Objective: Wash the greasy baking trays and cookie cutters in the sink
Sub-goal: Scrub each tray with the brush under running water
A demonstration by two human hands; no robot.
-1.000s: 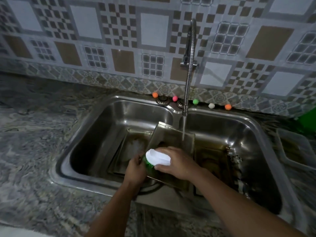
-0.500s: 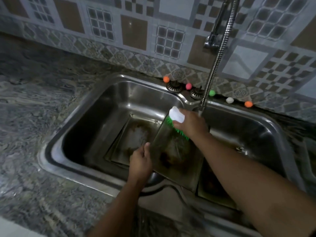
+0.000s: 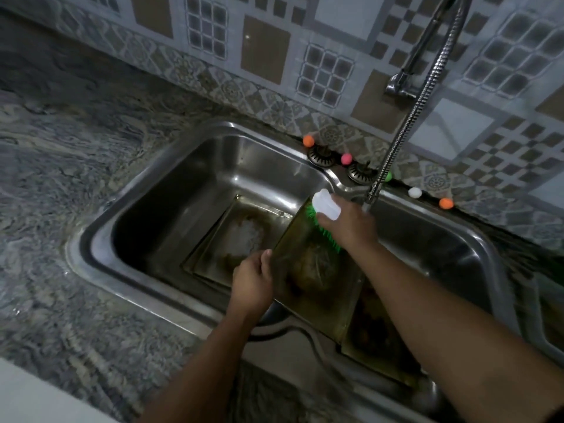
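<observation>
Where the divider between the two basins meets the near rim of the sink (image 3: 100, 239), a baking tray (image 3: 317, 282) is propped at a tilt, its left edge pinched in the closed left hand (image 3: 253, 280). The tray is judged stiff, thin metal, light but slippery with grease and water; a hold on the rim, as here, is judged safer than on the slick brown-stained floor. Further in, a scrub brush (image 3: 325, 209) with white back and green bristles is clasped in the right hand (image 3: 348, 224) against the tray's far edge. In the left basin, more trays (image 3: 232, 236) lie flat, stacked, with a pale foamy patch on the top one. In the right basin another soiled tray (image 3: 375, 340) lies low, its contents too dark to tell. Cookie cutters cannot be made out. Beyond, the hose faucet (image 3: 406, 123) hangs over the divider; small coloured balls (image 3: 345, 159) line the far rim.
</observation>
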